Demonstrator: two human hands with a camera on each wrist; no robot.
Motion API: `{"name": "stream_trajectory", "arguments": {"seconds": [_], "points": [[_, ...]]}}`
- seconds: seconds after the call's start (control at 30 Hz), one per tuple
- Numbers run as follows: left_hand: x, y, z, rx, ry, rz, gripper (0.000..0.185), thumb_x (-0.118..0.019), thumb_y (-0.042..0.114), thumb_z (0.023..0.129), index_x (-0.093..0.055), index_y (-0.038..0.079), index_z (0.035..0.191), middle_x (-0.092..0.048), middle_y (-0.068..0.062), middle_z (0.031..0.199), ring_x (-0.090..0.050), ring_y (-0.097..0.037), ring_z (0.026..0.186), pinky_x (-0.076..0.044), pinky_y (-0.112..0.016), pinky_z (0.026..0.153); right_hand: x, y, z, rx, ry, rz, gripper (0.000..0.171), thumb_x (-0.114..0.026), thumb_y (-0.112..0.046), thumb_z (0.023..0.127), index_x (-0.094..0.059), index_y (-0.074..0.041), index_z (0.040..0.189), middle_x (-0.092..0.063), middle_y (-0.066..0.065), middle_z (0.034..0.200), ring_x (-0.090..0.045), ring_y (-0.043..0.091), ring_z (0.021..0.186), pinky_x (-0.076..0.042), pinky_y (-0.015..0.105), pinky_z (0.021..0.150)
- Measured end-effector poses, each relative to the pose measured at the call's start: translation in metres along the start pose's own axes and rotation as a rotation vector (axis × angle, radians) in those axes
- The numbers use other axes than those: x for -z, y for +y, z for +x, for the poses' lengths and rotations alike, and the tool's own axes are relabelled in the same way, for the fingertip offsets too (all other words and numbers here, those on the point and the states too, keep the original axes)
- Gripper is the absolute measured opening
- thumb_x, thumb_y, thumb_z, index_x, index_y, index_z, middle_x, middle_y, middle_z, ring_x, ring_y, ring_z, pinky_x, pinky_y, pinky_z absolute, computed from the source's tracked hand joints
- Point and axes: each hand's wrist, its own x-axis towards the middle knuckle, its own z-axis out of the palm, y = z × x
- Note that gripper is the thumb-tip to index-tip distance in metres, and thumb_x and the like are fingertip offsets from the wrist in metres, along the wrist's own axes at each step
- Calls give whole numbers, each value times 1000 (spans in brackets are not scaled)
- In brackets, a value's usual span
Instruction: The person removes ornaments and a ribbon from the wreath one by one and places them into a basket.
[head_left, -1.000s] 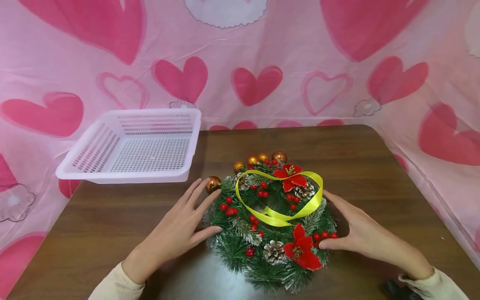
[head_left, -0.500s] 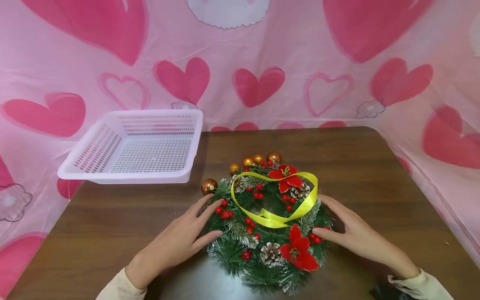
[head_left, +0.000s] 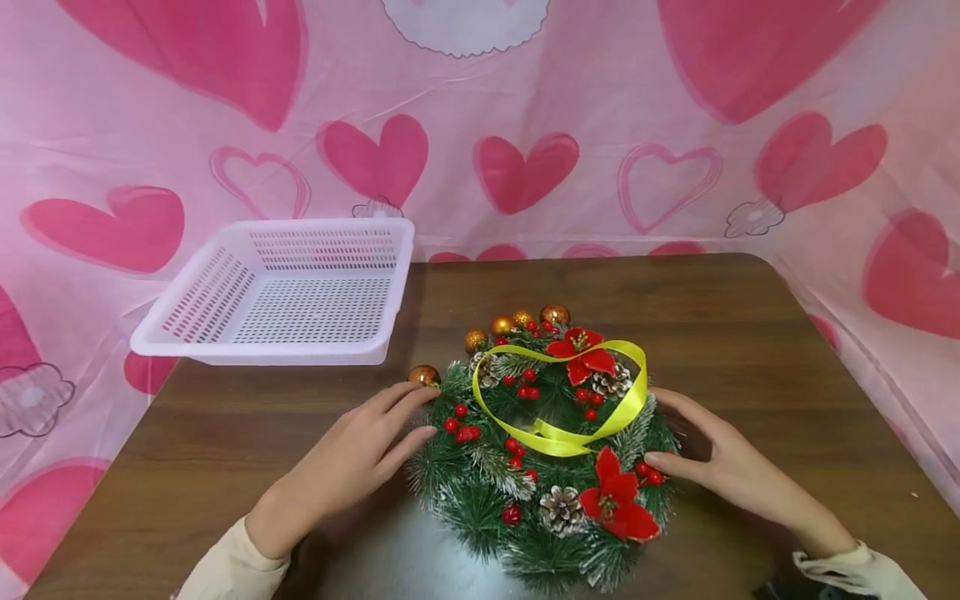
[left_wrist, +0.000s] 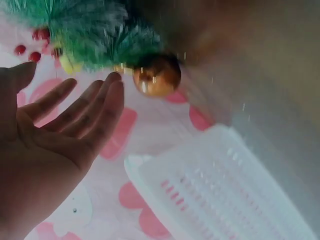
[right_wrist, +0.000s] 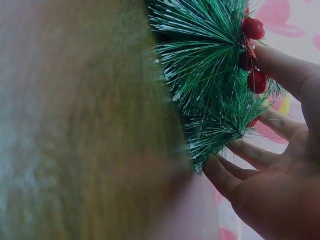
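A green Christmas wreath (head_left: 480,508) lies on the brown table, trimmed with red flowers, red berries, pine cones and several gold-brown baubles. Over its middle runs a loop of yellow ribbon (head_left: 636,392). My left hand (head_left: 348,454) is at the wreath's left side, its extended fingertips near a brown bauble (left_wrist: 157,76); whether they touch it is unclear. On the opposite side, my right hand (head_left: 738,467) rests against the greenery with fingers spread and only loosely bent. Its thumb lies by the red berries (right_wrist: 256,81), while the other fingertips touch the outer needles.
A white perforated plastic basket (head_left: 322,354) stands at the table's back left, with nothing seen inside. Behind the table (head_left: 675,308) hangs a pink cloth (head_left: 585,92) with hearts. A dark object (head_left: 795,588), partly cut off, lies by the right sleeve.
The wreath has shifted slightly left relative to the basket. My left fingertips have drawn back a little from beside the bauble, and the right thumb has moved farther up along the berries.
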Motion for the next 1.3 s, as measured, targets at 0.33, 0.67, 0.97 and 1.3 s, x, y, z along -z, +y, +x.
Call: {"name": "stream_trajectory", "arguments": {"seconds": [0.33,0.67,0.97,1.3], "points": [[18,-32,30,1,-2,31,37,-69,23,95,-61,8,127,-60,-8,125,-60,-23,113,-53,-45,94,-2,9,6,-20,-22,44,73,-77,-21,88,-40,-31,150,-47,2,147,-45,-8,125,-39,11,97],[5,-47,29,68,-175,-72,49,-72,18,92,-53,9,136,-51,-10,136,-58,-26,115,-50,-48,97,-2,8,9,-14,-21,56,73,-77,-19,88,-40,-30,150,-46,5,148,-44,-7,126,-37,9,97],[-7,-47,28,65,-218,-113,56,-72,13,90,-49,9,141,-50,-12,137,-56,-26,119,-49,-47,99,2,13,1,-10,-38,34,74,-76,-18,89,-38,-31,152,-46,8,149,-41,-12,126,-36,8,97],[-14,-44,27,49,-223,-99,47,-73,5,89,-57,4,133,-54,-14,121,-58,-25,107,-52,-44,91,1,13,0,-39,-33,10,72,-73,-19,92,-36,-31,152,-44,8,150,-43,-8,124,-39,12,95]]}}
